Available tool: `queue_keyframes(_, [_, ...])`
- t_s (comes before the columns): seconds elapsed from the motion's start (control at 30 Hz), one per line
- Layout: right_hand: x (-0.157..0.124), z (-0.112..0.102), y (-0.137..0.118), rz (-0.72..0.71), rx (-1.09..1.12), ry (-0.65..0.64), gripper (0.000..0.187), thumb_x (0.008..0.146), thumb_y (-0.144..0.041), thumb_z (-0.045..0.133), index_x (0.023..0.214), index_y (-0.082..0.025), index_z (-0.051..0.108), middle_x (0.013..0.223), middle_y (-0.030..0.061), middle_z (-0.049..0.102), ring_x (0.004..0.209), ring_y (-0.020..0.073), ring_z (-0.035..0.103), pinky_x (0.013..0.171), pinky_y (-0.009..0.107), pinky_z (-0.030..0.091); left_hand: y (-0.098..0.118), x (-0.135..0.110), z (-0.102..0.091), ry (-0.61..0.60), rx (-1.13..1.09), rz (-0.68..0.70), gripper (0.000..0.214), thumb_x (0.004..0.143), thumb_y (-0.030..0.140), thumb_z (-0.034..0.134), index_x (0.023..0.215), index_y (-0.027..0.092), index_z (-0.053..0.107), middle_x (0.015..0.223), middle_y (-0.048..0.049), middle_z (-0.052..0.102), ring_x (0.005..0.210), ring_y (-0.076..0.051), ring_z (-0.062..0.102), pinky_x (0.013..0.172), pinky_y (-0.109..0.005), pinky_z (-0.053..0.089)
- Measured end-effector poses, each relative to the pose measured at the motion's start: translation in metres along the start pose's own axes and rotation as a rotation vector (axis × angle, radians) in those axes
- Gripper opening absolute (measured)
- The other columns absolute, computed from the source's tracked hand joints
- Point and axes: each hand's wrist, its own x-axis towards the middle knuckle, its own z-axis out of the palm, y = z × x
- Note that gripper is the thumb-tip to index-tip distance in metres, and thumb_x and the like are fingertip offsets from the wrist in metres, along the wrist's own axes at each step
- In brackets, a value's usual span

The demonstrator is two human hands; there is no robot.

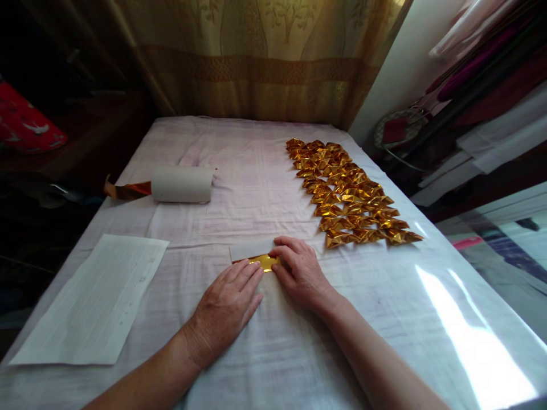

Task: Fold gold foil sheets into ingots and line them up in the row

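Observation:
A small sheet of gold foil paper (268, 262), white on its back part (245, 250), lies partly folded on the white cloth near the front middle. My left hand (231, 293) rests flat on its near left side, fingers stretched out and fingertips on the gold strip. At its right end, my right hand (298, 267) has bent fingers, with the thumb at the gold edge and the index finger over the white part; it holds the paper down. My fingers cover both ends of the strip. Several folded gold foil pieces (346, 193) stand in rows at the back right.
A whitish cylinder (182, 184) lies at the back left, with a copper-coloured foil strip (128, 191) at its end. A printed paper sheet (94, 302) lies front left. A curtain (265, 62) hangs behind the cloth-covered table (239, 142). Sunlight falls on the right side.

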Motion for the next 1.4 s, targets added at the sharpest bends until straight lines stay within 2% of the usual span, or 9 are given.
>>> queue_keyframes(0.17, [-0.002, -0.001, 0.008, -0.061, 0.02, -0.01, 0.027, 0.087, -0.012, 0.055, 0.11, -0.023, 0.067, 0.128, 0.0101, 0.061, 0.118, 0.0244, 0.056, 0.098, 0.044, 0.043, 0.001, 0.003, -0.002, -0.014, -0.018, -0.01, 0.035, 0.1, 0.029, 0.045, 0.129, 0.017, 0.061, 0.132, -0.0091, 0.063, 0.124, -0.025, 0.055, 0.108, -0.04, 0.042])
queue_keyframes(0.37, [-0.003, 0.002, 0.01, -0.08, -0.009, 0.009, 0.028, 0.089, -0.014, 0.054, 0.111, -0.024, 0.068, 0.128, 0.0102, 0.062, 0.118, 0.0247, 0.056, 0.099, 0.045, 0.044, -0.003, 0.003, -0.002, -0.055, -0.073, -0.03, 0.036, 0.098, 0.03, 0.048, 0.13, 0.022, 0.061, 0.134, -0.0085, 0.061, 0.125, -0.024, 0.054, 0.108, -0.041, 0.045])
queue_keyframes(0.6, [-0.003, 0.003, 0.013, -0.104, -0.015, 0.008, 0.027, 0.089, -0.013, 0.055, 0.11, -0.023, 0.069, 0.128, 0.0103, 0.062, 0.118, 0.0246, 0.057, 0.099, 0.044, 0.045, -0.024, -0.02, -0.007, -0.04, -0.069, 0.034, 0.04, 0.1, 0.033, 0.045, 0.135, 0.018, 0.058, 0.137, -0.0075, 0.063, 0.131, -0.024, 0.052, 0.112, -0.043, 0.043])
queue_keyframes(0.97, [-0.002, 0.004, 0.021, -0.153, -0.025, 0.04, 0.028, 0.088, -0.01, 0.055, 0.105, -0.024, 0.07, 0.127, 0.009, 0.065, 0.117, 0.0231, 0.06, 0.097, 0.042, 0.049, -0.056, -0.041, -0.018, -0.019, -0.037, -0.039, 0.04, 0.1, 0.041, 0.044, 0.13, 0.023, 0.064, 0.133, -0.0065, 0.065, 0.129, -0.025, 0.055, 0.105, -0.043, 0.049])
queue_keyframes(1.1, [-0.004, 0.003, 0.017, -0.16, -0.01, 0.174, 0.034, 0.084, -0.006, 0.05, 0.108, -0.022, 0.068, 0.123, 0.0103, 0.067, 0.114, 0.0228, 0.062, 0.096, 0.043, 0.051, -0.054, -0.037, -0.013, 0.011, 0.012, -0.033, 0.04, 0.1, 0.041, 0.042, 0.127, 0.022, 0.065, 0.138, -0.0084, 0.062, 0.129, -0.027, 0.055, 0.104, -0.044, 0.049])
queue_keyframes(1.2, [-0.002, 0.001, 0.0, -0.179, -0.033, 0.31, 0.036, 0.088, -0.009, 0.047, 0.117, -0.019, 0.065, 0.125, 0.013, 0.067, 0.117, 0.0233, 0.061, 0.099, 0.044, 0.05, -0.047, -0.023, -0.008, 0.001, 0.071, -0.044, 0.039, 0.101, 0.039, 0.041, 0.127, 0.021, 0.064, 0.136, -0.0094, 0.063, 0.127, -0.028, 0.055, 0.105, -0.046, 0.046])
queue_keyframes(1.27, [0.002, 0.003, -0.015, -0.248, -0.053, 0.254, 0.038, 0.094, -0.013, 0.044, 0.128, -0.021, 0.061, 0.132, 0.0118, 0.063, 0.125, 0.0216, 0.056, 0.106, 0.043, 0.045, -0.043, -0.01, -0.004, -0.002, 0.097, -0.057, 0.036, 0.1, 0.038, 0.043, 0.125, 0.022, 0.065, 0.135, -0.0092, 0.063, 0.127, -0.028, 0.056, 0.106, -0.048, 0.044])
queue_keyframes(1.33, [0.007, 0.01, -0.028, -0.344, -0.088, 0.095, 0.041, 0.098, -0.021, 0.045, 0.138, -0.022, 0.054, 0.141, 0.0106, 0.058, 0.133, 0.0217, 0.051, 0.113, 0.044, 0.04, -0.044, 0.002, -0.001, -0.015, 0.092, -0.056, 0.035, 0.1, 0.037, 0.044, 0.124, 0.021, 0.064, 0.135, -0.0091, 0.064, 0.127, -0.027, 0.055, 0.107, -0.048, 0.042])
queue_keyframes(1.4, [0.013, 0.017, -0.034, -0.285, -0.149, -0.039, 0.048, 0.098, -0.035, 0.05, 0.144, -0.019, 0.047, 0.149, 0.0127, 0.049, 0.139, 0.026, 0.044, 0.117, 0.05, 0.033, -0.047, 0.01, 0.002, -0.025, 0.092, -0.041, 0.034, 0.1, 0.034, 0.043, 0.124, 0.02, 0.064, 0.133, -0.0087, 0.065, 0.127, -0.026, 0.055, 0.108, -0.046, 0.041])
